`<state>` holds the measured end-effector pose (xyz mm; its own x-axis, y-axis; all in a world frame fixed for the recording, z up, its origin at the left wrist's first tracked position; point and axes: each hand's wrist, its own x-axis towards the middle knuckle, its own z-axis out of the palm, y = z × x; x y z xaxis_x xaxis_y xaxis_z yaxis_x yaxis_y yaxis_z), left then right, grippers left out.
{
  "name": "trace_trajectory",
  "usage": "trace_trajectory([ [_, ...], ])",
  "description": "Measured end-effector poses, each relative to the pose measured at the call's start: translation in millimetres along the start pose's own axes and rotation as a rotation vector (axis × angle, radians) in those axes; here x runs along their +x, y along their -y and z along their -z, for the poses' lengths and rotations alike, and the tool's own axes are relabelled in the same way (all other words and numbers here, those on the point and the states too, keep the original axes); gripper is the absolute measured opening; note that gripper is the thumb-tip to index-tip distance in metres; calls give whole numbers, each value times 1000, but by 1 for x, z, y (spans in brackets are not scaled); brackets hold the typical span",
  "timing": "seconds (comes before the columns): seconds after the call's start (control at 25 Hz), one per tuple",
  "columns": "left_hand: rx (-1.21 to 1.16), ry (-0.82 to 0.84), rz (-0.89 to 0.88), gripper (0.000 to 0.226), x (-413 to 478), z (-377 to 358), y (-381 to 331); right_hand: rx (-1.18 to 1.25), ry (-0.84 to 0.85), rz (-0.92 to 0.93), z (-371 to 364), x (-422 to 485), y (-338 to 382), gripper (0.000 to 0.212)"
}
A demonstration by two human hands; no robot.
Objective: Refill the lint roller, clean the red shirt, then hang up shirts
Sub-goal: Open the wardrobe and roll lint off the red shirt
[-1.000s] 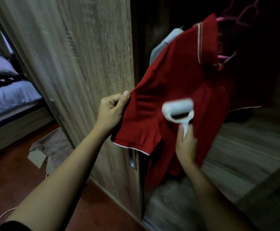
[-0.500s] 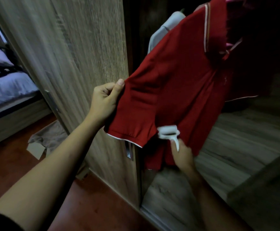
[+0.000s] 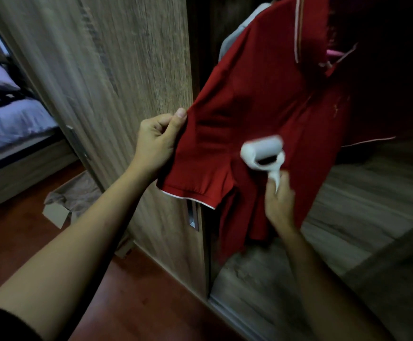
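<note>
One red shirt (image 3: 262,94), white-trimmed, hangs before us; our left hand (image 3: 155,141) pinches its sleeve, our right hand (image 3: 279,205) grips one white lint roller (image 3: 262,151).

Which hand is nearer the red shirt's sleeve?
Left. The left hand grips the sleeve at its upper edge; the right hand holds the lint roller against the red shirt, right of the sleeve.
</note>
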<state>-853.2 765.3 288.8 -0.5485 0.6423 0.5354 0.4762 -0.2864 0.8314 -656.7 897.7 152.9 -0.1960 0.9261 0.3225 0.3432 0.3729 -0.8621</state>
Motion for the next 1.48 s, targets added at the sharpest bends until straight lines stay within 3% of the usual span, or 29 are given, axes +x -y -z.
trace_trajectory([
  [0.08,6,-13,1,43,0,-1,1,-148,172,-168,-28,-30,-57,30],
  [0.2,15,-23,1,42,1,-2,4,-444,475,-336,-56,-53,-122,56],
  [0.28,27,-19,0,42,1,-1,4,-557,587,-423,-62,-55,-140,53],
  [0.4,14,2,-12,49,0,2,4,-443,474,-486,-45,-51,-121,45],
  [0.52,9,7,-12,56,1,3,4,-455,328,-263,2,-22,-80,42],
  [0.8,8,-7,-30,68,0,2,6,-37,-139,225,101,83,50,27],
  [0.88,8,-10,-31,70,0,3,5,-16,-120,240,93,86,51,26],
  [1.08,25,-3,-35,69,1,3,5,-122,337,81,29,6,-51,31],
  [1.16,34,1,-44,70,2,3,6,-129,238,130,42,25,-60,37],
  [1.32,27,-1,-51,70,1,3,6,-98,-42,97,119,135,-15,30],
  [1.48,35,-12,-40,64,0,3,7,-83,-120,116,131,174,-3,37],
])
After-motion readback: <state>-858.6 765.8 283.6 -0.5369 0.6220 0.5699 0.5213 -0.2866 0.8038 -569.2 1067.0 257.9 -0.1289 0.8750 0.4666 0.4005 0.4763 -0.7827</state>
